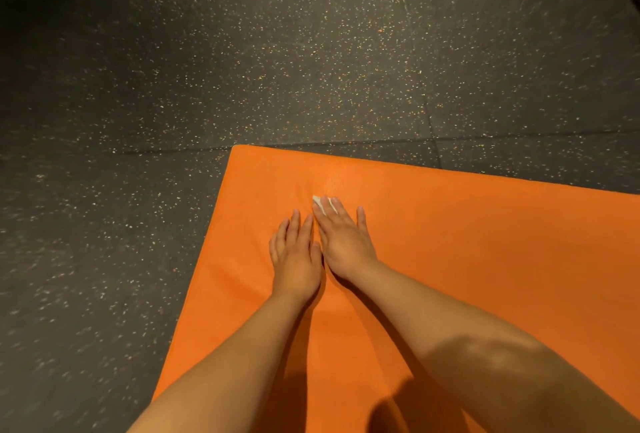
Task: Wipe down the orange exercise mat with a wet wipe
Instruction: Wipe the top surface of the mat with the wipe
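Right hand [343,242] flat, pressing wipe [320,205] under fingertips to scrub mat [485,259] near far-left corner; left hand [296,252] released, flat beside it, likely bracing.

A single wide-angle camera worn on the person's head is looking forward and steeply down, sitting close above both bare forearms, which are entering from the bottom edge. It is facing the far left corner of the flat orange exercise mat [450,242], with the dark speckled rubber floor [207,68] filling the upper and left parts of the view.
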The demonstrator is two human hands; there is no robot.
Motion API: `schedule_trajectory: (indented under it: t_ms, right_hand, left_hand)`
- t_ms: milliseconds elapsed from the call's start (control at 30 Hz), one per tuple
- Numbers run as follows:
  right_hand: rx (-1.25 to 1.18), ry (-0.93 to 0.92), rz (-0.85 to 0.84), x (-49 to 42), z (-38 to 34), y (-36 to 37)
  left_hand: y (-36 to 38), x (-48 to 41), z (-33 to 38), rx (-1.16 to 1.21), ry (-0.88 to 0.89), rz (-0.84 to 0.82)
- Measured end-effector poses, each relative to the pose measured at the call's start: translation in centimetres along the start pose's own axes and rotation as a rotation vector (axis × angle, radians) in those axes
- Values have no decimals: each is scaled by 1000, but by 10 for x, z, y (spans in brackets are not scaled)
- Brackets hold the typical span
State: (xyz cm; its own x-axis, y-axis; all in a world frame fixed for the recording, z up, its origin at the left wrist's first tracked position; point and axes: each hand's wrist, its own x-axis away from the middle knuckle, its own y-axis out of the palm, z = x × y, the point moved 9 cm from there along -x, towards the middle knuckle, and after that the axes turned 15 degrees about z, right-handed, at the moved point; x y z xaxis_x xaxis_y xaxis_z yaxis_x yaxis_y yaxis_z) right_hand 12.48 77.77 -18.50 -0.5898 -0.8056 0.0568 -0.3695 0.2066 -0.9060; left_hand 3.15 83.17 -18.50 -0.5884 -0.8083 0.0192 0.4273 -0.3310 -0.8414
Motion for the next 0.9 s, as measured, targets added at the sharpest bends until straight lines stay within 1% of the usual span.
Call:
schedule_trajectory:
  t_ms: [67,167,333,433,500,700,900]
  right_hand:
    - [-7,-17,-25,17,-8,4]
    - [-11,-46,-61,47,-20,10]
    - [-3,-97,-138,100,-43,23]
    - [-13,-111,-192,131,-56,29]
    - [-19,-125,-249,152,-64,32]
    - [13,-159,-346,218,-87,36]
    - [60,-159,-424,265,-97,45]
  left_hand:
    - [-5,22,-9,2,-23,47]
    - [-12,56,-19,-65,-70,78]
    - [-27,113,-39,-99,-166,63]
    - [-34,149,-46,-125,-171,56]
    - [-36,171,-50,-132,-176,23]
    - [-51,237,-60,-180,-206,-90]
    - [-73,286,-75,-198,-236,-140]
